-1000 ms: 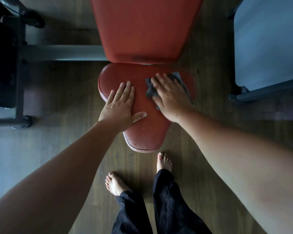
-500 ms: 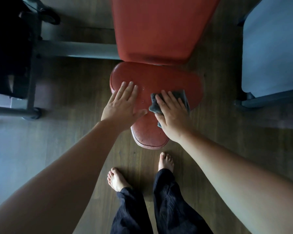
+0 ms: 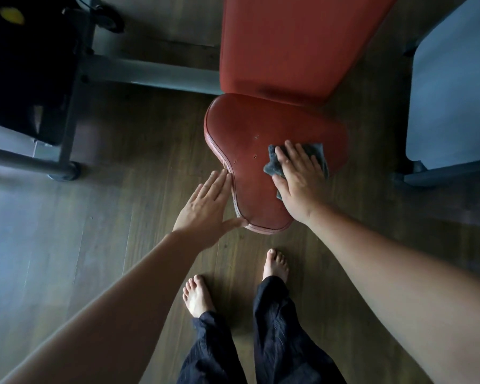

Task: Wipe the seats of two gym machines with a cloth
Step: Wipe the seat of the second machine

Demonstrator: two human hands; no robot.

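Cloth [image 3: 272, 165] under right hand [image 3: 299, 184] on seat [image 3: 247, 134] | left hand [image 3: 205, 207] at edge

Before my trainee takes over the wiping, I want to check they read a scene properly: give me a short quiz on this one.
1. True or false: the right hand presses the crumpled grey cloth onto the red padded heart-shaped seat.
2. The left hand is: A) on the cloth; B) beside the seat's left edge, fingers straight; C) on the seat's middle.
3. Fill in: the person's feet stand ___ on the dark wooden floor.
Key: 1 true; 2 B; 3 bare.
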